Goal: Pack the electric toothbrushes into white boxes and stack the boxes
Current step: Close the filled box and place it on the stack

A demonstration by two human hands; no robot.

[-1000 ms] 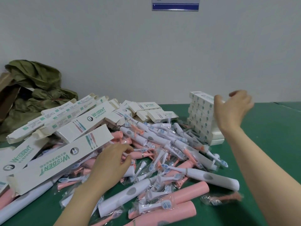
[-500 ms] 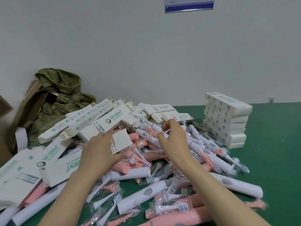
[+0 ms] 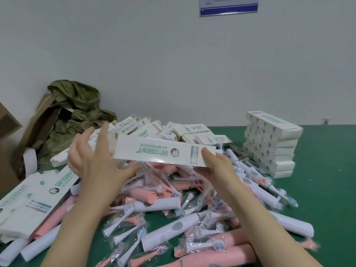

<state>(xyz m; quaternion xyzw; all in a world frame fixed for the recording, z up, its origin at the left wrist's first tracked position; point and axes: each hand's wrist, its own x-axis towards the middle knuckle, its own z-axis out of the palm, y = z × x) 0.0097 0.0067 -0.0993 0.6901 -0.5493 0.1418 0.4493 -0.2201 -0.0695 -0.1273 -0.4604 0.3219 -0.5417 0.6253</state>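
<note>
while hovering left of the box stack (image 3: 269, 143), pinching the white box (image 3: 154, 153) at its stack-side end w/ right hand (image 3: 219, 168), thumb on top. spreading left hand (image 3: 92, 162) loose at far end, fingers straight, no clamp. prob light, thin card, dents easy: best gripped by ends, gently.

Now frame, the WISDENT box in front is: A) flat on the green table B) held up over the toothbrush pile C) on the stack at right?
B: the right hand pinches the right end of the white box, thumb on top. The left hand touches its left end with straight fingers, and the toothbrush pile lies beneath.
</note>
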